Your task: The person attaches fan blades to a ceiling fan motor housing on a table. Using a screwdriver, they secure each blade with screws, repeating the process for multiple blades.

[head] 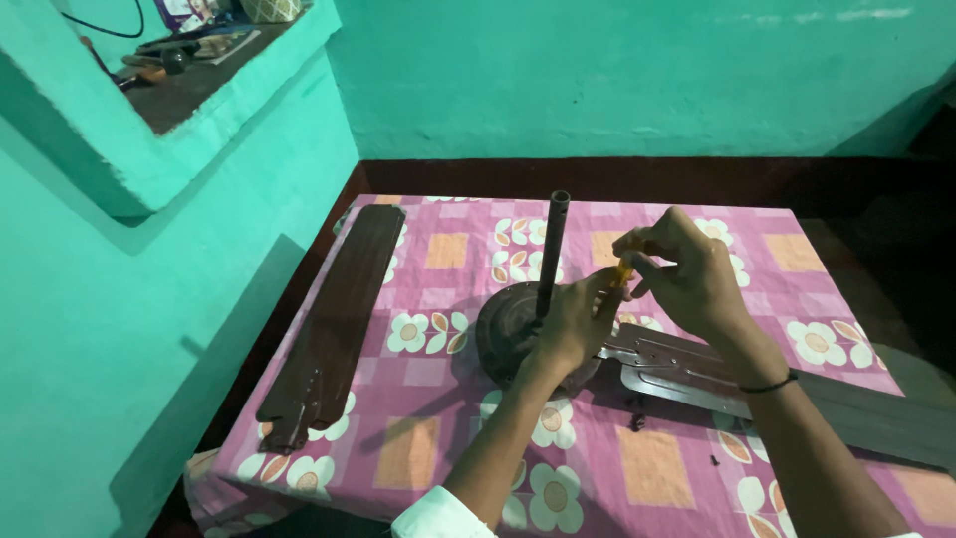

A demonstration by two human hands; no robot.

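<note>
A dark round ceiling-fan motor [503, 324] with an upright rod [551, 249] lies on a table under a pink flowered cloth [438, 438]. My left hand [576, 321] rests on the motor's right side, fingers pinched near the tip of a yellow-handled screwdriver [621, 273]. Above it, my right hand [685, 271] grips the screwdriver's handle. A metal blade bracket [672, 361] and its dark blade [876, 418] reach out to the right from the motor, under my right forearm.
Two detached dark fan blades [334, 319] lie stacked along the table's left edge. Small dark screws [637, 421] sit on the cloth near the bracket. A turquoise wall and a niche [189, 70] holding tools stand at the left and behind.
</note>
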